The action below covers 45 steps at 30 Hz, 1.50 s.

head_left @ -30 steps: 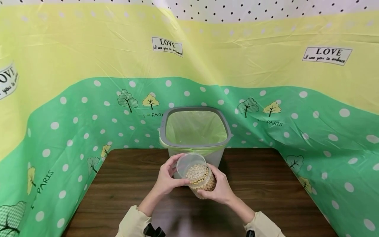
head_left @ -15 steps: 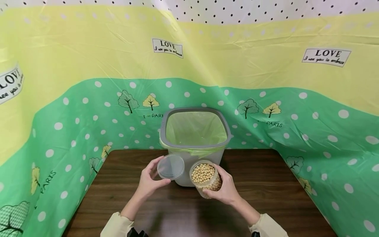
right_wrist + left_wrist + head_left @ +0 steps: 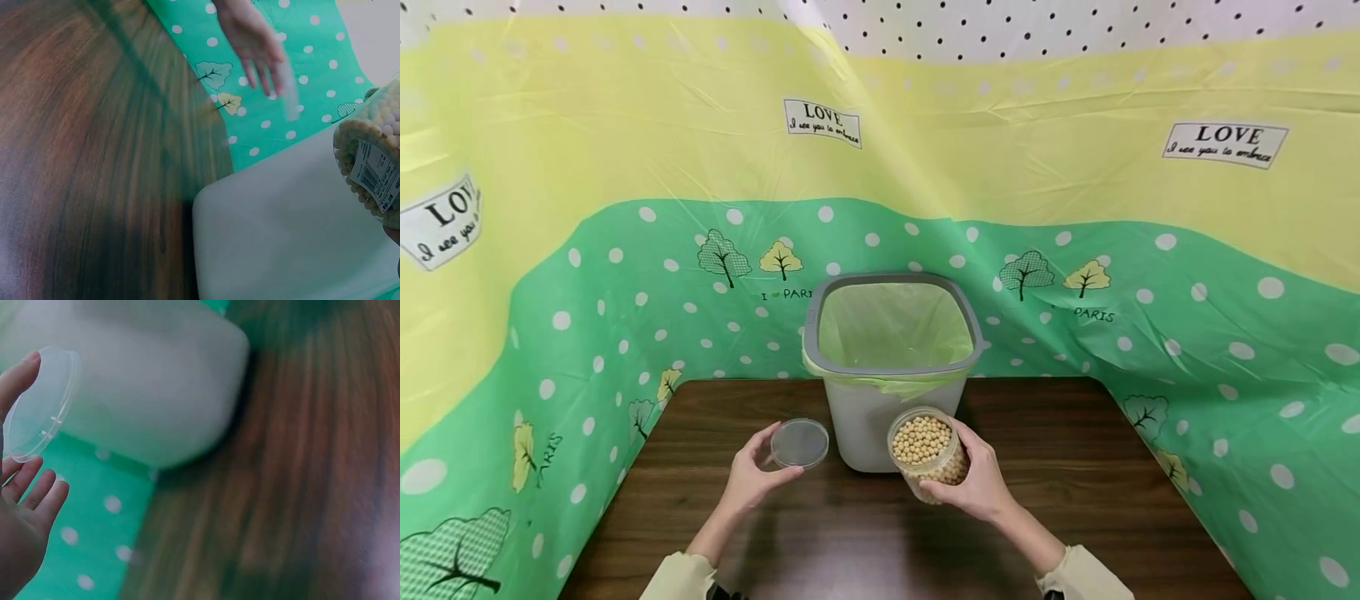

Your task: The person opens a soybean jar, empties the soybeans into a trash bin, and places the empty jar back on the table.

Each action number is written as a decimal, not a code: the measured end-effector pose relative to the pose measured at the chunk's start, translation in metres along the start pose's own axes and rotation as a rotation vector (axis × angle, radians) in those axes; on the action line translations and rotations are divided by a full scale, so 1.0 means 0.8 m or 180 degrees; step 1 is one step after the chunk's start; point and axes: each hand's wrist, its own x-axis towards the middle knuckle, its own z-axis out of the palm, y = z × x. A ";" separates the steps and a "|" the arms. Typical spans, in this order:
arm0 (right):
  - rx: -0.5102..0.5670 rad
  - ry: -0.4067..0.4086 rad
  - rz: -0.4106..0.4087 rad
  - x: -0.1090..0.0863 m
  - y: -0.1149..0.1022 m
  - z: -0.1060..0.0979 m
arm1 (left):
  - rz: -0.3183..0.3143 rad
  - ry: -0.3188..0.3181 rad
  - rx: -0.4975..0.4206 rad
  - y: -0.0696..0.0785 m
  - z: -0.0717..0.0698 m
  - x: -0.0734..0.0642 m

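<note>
My left hand (image 3: 753, 477) pinches a round clear plastic lid (image 3: 800, 443) by its edge, thumb and fingers on opposite sides, over the left part of the table. The lid (image 3: 47, 403) shows translucent in the left wrist view. In my right hand (image 3: 976, 481) is a clear plastic jar (image 3: 934, 468) filled with round, pale yellow beans (image 3: 921, 440), gripped round its side. It stands uncovered, tilted toward the left, in front of the bin. A printed label with a barcode (image 3: 374, 175) is on the jar's bottom in the right wrist view.
A light grey bin (image 3: 862, 421) with a dark grey rim (image 3: 891, 367) and a green liner bag (image 3: 891, 321) stands at the table's back edge. The dark wooden table (image 3: 842, 550) is bordered by a patterned green and yellow sheet (image 3: 910, 246).
The lid has come off the jar's mouth and moved left and down with my left hand. My right hand has shifted the jar slightly right.
</note>
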 end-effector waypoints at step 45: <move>0.0151 0.0275 -0.0016 -0.003 -0.039 -0.016 | 0.0334 -0.0473 0.2691 -0.129 -0.004 -0.035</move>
